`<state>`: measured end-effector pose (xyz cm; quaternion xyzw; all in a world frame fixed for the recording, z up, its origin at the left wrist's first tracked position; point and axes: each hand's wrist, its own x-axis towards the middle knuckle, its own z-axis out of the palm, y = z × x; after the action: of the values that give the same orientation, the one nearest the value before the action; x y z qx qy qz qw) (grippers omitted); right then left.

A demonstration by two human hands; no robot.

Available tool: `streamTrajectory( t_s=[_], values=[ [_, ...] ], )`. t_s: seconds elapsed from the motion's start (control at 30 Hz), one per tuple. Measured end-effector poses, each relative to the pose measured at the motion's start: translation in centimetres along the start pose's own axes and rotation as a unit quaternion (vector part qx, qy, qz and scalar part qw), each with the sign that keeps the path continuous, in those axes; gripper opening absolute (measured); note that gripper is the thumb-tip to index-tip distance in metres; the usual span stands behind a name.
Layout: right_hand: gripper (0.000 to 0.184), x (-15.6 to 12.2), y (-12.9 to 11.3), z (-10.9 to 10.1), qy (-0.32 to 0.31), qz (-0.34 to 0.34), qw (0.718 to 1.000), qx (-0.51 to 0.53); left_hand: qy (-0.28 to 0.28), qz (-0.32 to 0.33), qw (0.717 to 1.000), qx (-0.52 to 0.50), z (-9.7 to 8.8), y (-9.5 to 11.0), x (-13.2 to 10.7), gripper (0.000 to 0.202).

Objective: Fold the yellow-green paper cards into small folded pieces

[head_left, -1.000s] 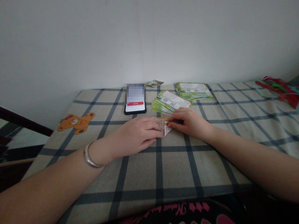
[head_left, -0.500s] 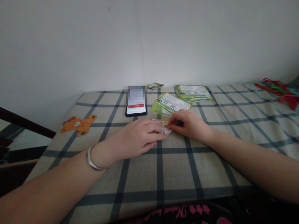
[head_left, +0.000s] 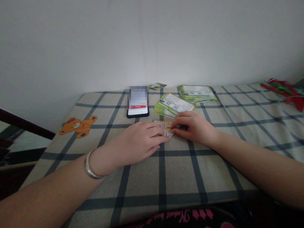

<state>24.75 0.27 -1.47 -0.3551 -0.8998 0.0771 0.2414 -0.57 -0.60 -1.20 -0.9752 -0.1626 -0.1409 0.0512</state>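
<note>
A: How is the left hand (head_left: 140, 141) posed?
B: Palm down. Its forearm slants in from the lower left, a silvery bangle (head_left: 89, 166) round the wrist, and the fingers stretch rightward, slightly parted.
A: Is it gripping anything?
B: Not that I can see. It lies loosely extended, its fingertips over the left part of a small printed paper (head_left: 167, 125). What the palm covers, I cannot tell.
A: And the right hand (head_left: 196, 126)?
B: It comes in from the right side, wrist low by the cloth, fingers bent. Thumb and forefinger meet in a pinch at the paper's right edge, leaving a dark gap behind them.
A: So where exactly is the paper?
B: Between the two hands, on the checked tablecloth (head_left: 142, 183), partly hidden by the left fingers. Its lower right end looks angled.
A: What lies around it?
B: A fanned stack of green cards (head_left: 174, 104) just beyond the right hand, and a second card stack (head_left: 198, 91) farther back, near the wall. A phone (head_left: 137, 111) lies beyond the left hand, with a small folded piece (head_left: 158, 86) near its far right corner.
A: Anything off to the left?
B: An orange bear figure (head_left: 80, 126), well apart from the fingers.
</note>
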Motion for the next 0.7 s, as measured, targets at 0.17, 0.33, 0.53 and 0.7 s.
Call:
streamTrajectory(
  t_s=[0.17, 0.33, 0.53, 0.7],
  values=[
    [0.020, -0.45, 0.13, -0.26, 0.002, -0.060, 0.998, -0.014, -0.005, -0.008, 1.000, -0.022, -0.09, -0.04, 0.06, 0.034],
    [0.019, -0.58, -0.12, -0.25, -0.001, -0.074, 0.994, -0.080, -0.025, -0.036, 0.997, -0.060, -0.54, -0.19, -0.02, 0.036],
    [0.021, -0.62, -0.53, -0.56, -0.001, -0.081, 0.987, -0.139, -0.029, -0.046, 0.997, -0.056, -0.61, 0.07, 0.02, 0.033],
    [0.022, -0.64, -0.60, -0.61, -0.008, -0.071, 0.986, -0.153, -0.024, -0.051, 0.997, -0.043, -0.61, 0.41, 0.30, 0.031]
  ],
)
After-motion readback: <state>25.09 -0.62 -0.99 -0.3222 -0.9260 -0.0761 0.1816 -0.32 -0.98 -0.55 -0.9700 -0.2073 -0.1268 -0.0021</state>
